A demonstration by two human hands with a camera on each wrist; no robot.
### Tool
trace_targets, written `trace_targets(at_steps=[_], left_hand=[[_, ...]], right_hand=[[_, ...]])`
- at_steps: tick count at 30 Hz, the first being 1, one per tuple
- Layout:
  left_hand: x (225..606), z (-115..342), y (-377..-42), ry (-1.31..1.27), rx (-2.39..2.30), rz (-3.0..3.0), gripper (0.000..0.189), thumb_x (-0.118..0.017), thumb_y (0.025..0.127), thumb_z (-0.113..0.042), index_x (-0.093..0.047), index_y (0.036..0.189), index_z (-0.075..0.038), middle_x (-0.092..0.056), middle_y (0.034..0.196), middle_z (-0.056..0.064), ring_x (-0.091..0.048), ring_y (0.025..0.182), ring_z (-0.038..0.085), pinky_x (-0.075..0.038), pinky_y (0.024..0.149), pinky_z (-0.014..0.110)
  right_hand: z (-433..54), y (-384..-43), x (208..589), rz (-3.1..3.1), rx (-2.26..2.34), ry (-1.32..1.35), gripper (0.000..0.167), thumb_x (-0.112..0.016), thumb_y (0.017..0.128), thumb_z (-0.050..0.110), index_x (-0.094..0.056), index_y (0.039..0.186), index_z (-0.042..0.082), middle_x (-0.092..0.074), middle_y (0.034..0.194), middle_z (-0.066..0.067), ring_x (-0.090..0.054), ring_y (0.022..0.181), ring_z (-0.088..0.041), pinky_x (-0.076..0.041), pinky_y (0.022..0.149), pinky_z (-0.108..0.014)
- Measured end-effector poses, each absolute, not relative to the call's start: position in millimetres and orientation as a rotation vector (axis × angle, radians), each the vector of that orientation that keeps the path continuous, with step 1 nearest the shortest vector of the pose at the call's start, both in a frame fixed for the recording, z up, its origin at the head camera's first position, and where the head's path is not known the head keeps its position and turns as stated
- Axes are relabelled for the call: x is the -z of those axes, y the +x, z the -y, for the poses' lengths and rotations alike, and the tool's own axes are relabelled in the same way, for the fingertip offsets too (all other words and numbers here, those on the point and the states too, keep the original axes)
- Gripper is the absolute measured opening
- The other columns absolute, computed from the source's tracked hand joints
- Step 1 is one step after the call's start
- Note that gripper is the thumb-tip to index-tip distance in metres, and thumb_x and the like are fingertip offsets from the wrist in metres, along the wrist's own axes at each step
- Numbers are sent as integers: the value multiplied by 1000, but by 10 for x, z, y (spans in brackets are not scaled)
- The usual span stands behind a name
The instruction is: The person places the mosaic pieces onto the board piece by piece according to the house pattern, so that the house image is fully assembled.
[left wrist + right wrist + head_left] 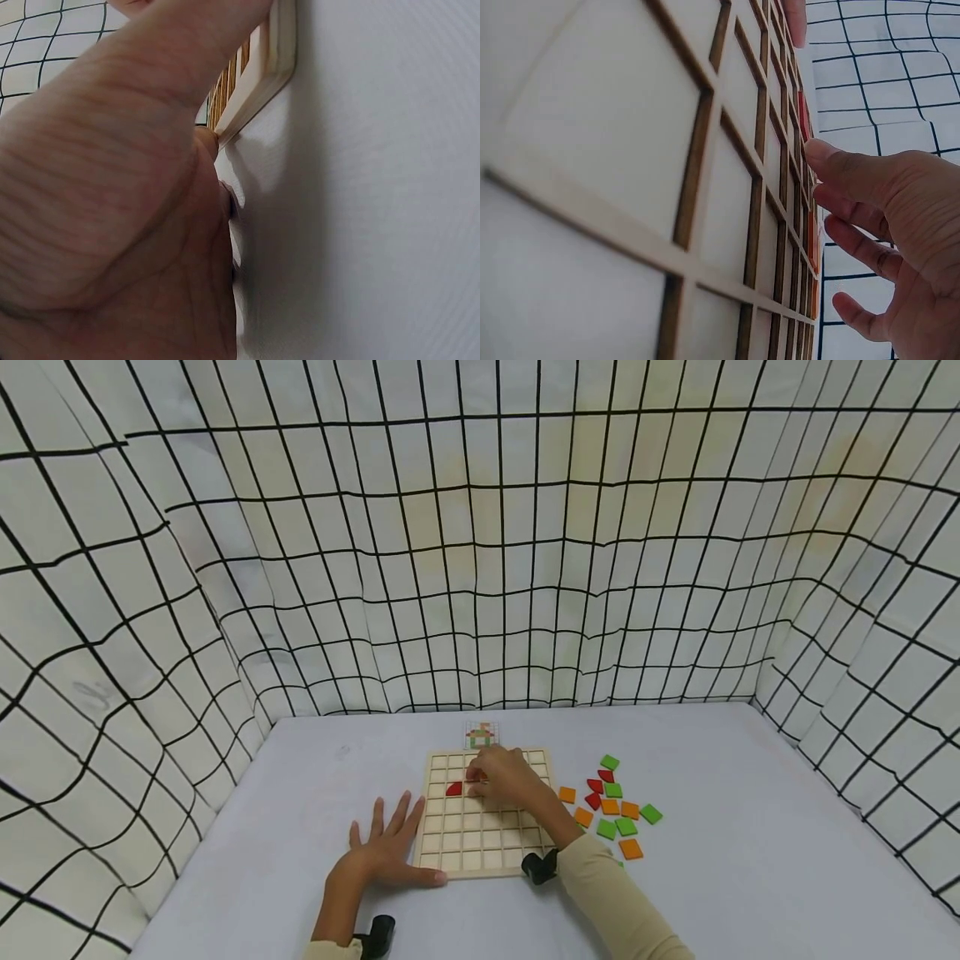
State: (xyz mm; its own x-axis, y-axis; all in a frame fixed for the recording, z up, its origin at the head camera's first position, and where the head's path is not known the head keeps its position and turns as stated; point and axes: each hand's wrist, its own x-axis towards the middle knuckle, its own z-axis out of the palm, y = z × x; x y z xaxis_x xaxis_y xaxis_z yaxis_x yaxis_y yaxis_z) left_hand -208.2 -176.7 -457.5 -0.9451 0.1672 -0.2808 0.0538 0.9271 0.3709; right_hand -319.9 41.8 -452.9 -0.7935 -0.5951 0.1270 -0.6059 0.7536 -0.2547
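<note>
A wooden grid board (472, 862) lies on the table, divided by raised strips into square cells. A red piece with a curved edge (453, 788) sits in an upper-left cell. My right hand (504, 775) is over the upper part of the board, with thumb and fingertips at the cells just right of that piece. More red and orange (813, 236) shows beside these fingers in the right wrist view; the hand partly hides it. My left hand (382, 852) is spread on the table, its thumb along the board's near left corner and its fingers by the left edge.
Loose green (651, 814), orange (631, 848) and red (595, 801) pieces lie scattered right of the board. Behind it is a small printed pattern card (482, 735). White sheets with black netting (510, 568) enclose the table's back and sides.
</note>
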Motion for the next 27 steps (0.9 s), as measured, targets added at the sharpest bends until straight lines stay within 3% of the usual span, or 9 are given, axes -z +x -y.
trace_targets(at_steps=[10,17,27], left_hand=[[4592,1790,-2099,156,-536,-2778,127,-76,62,-73,-16,158,-15,-2,166,14,12,148,49,6,107,77],[4575,1765,-2087,157,-552,-2771,126,-76,63,-71,-16,158,-14,-2,166,15,12,148,49,6,107,77],[4558,1750,-2073,145,-542,-2782,125,-77,62,-71,-18,157,-15,-3,166,14,10,148,49,6,108,76]], right_hand=[[-570,-3231,4479,2860,-449,1007,14,-75,87,33,-76,96,23,-71,97,8,-60,96,-16,-50,80,-48],[-767,-3234,4415,2880,-554,952,17,-74,88,29,-76,100,17,-71,101,2,-60,101,-22,-47,85,-57],[-1147,-3256,4422,2855,-665,880,16,-74,88,25,-74,99,14,-70,97,3,-60,99,-23,-49,81,-52]])
